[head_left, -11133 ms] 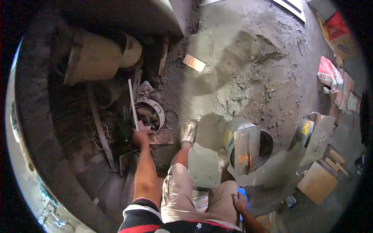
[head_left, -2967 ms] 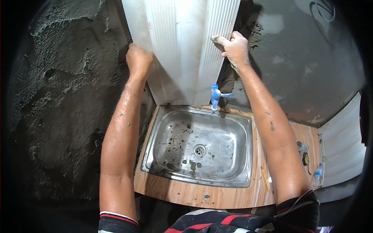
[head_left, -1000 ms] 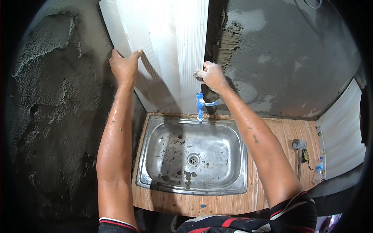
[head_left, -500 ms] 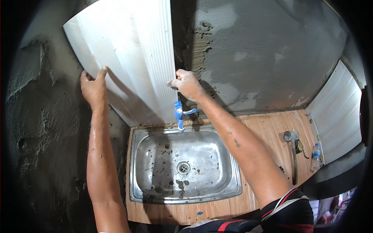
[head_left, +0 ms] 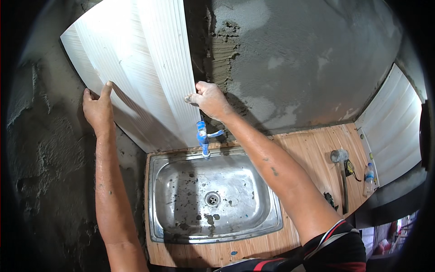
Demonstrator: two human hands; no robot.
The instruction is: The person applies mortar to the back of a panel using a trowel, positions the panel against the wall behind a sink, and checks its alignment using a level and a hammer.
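A large white wall tile (head_left: 131,59) with fine ribbed stripes stands upright behind the sink, by the left corner of the wall. My left hand (head_left: 99,109) grips its left edge, the thumb on the face and the fingers partly hidden behind. On the opposite edge, my right hand (head_left: 210,100), dusty with pale powder, is closed with its thumb on the tile's front. Just below the right hand, a blue tap (head_left: 203,135) sticks out beside the tile's lower right edge. The steel sink (head_left: 277,220) beneath is spattered with grey mortar.
Wood-patterned counter (head_left: 310,145) surrounds the sink. On its right lie a mallet (head_left: 339,156), a tape measure (head_left: 349,167) and a plastic bottle (head_left: 369,179). Another white tile (head_left: 394,131) stands at the far right. Grey mortar covers the back wall (head_left: 290,68), with a rough ridge beside the held tile.
The whole view has shifted slightly, so the tile and both hands appear a little farther left. Both hands keep their hold on the tile's edges.
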